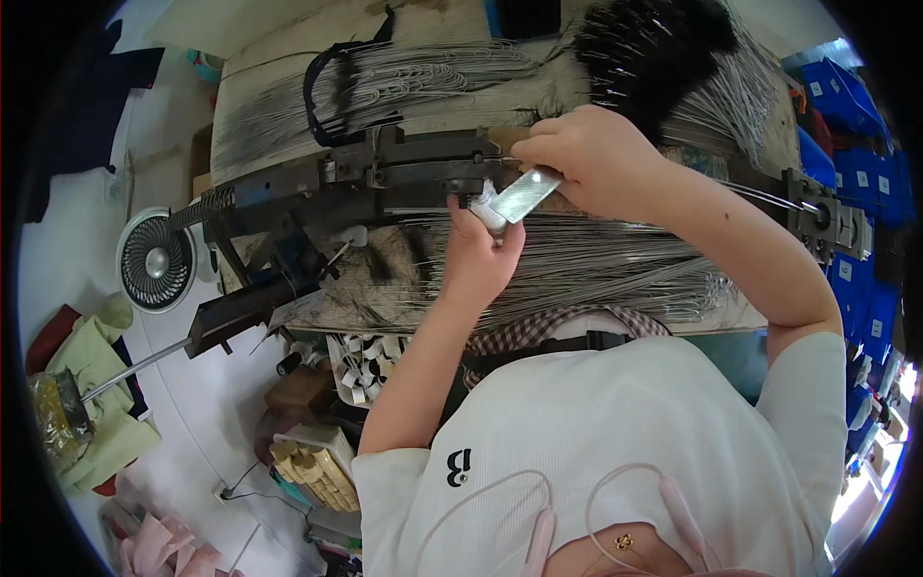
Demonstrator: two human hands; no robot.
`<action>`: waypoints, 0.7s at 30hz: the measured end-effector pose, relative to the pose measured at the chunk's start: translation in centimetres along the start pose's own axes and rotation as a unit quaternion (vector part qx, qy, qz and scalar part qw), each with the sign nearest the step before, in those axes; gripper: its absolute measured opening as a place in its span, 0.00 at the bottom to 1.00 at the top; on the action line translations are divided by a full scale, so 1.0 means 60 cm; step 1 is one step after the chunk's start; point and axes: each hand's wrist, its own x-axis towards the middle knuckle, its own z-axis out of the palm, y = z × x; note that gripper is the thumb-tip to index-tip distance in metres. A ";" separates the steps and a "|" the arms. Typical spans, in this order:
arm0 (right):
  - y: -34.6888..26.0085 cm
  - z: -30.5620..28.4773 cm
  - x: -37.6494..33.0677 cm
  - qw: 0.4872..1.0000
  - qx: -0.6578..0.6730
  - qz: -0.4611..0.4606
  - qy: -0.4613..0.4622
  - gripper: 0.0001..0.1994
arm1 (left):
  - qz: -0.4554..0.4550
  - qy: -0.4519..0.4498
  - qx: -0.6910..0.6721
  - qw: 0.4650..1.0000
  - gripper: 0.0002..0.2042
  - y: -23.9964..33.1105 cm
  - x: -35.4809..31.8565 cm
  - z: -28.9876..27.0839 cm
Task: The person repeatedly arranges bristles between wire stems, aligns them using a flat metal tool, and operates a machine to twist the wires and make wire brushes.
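At the near side of the dark metal fixture (423,175): one white wad (486,218), pinched in the left hand (478,260); one shiny flat plate (529,195), slanting, its lower end beside the wad, its upper end under the curled right hand (601,159), whose grip is partly hidden, so its hold cannot be told. Likely hazards: the wad slips if the left grip slackens; the plate's edge nicks fingers if it skids; a dropped plate tangles among the wires (615,274) nearer the wearer than the fixture.

Left of the table (279,48) we see pale floor (187,370) and a fan (157,260); past its right edge, blue bins (870,185).
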 end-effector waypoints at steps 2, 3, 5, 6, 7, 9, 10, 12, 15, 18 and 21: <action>-0.005 0.007 -0.001 0.995 -0.076 -0.060 0.031 0.11 | 0.151 0.140 -0.033 0.978 0.16 -0.040 0.011 0.001; -0.010 0.008 -0.004 0.995 -0.073 -0.064 0.030 0.11 | 0.153 0.092 -0.067 0.982 0.23 -0.048 0.017 -0.009; -0.026 0.011 -0.016 0.960 -0.191 -0.134 0.156 0.13 | 0.126 0.085 -0.097 0.984 0.24 -0.050 0.021 -0.006; -0.032 0.020 -0.026 0.960 -0.186 -0.141 0.157 0.13 | 0.103 0.073 -0.125 0.984 0.26 -0.049 0.023 -0.008; -0.035 0.039 -0.038 0.973 -0.139 -0.133 0.126 0.16 | 0.150 0.099 0.056 0.982 0.29 -0.050 0.023 -0.016; -0.045 0.083 -0.047 0.983 -0.087 -0.130 0.094 0.19 | 0.161 0.087 0.057 0.982 0.30 -0.038 0.021 -0.026; -0.054 0.111 -0.049 0.996 -0.038 -0.047 0.063 0.19 | 0.174 0.066 0.056 0.981 0.30 -0.036 0.018 -0.029; -0.062 0.126 -0.042 0.999 0.016 0.022 0.028 0.20 | 0.095 0.065 0.016 0.993 0.33 -0.050 0.022 -0.038; -0.051 0.107 -0.045 0.998 0.040 0.044 -0.029 0.22 | 0.094 0.015 0.141 0.985 0.29 0.008 0.002 -0.071; -0.034 0.066 -0.060 0.998 0.005 -0.033 -0.053 0.22 | -0.073 -0.012 -0.069 0.995 0.21 -0.039 -0.036 -0.137; -0.013 0.046 -0.087 0.985 0.117 0.125 0.000 0.23 | -0.200 0.135 -0.273 0.931 0.20 -0.082 -0.099 -0.220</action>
